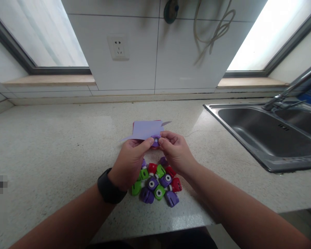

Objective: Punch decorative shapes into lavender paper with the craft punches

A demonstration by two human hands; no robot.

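Note:
Both hands hold a small purple paper punch point(155, 141) above the counter, with a lavender sheet of paper point(145, 130) slipped into it. My left hand point(129, 162), a black watch on its wrist, pinches the punch and paper from the left. My right hand point(175, 151) grips the punch from the right. Below the hands lies a cluster of several small punches point(158, 183) in purple, green and red. A bit of red shows behind the lavender paper.
A speckled stone countertop point(54, 145) runs to the tiled wall. A steel sink point(269, 138) with a faucet point(290, 90) sits at the right. A wall socket point(118, 47) and a hanging cord point(215, 31) are on the wall between two windows.

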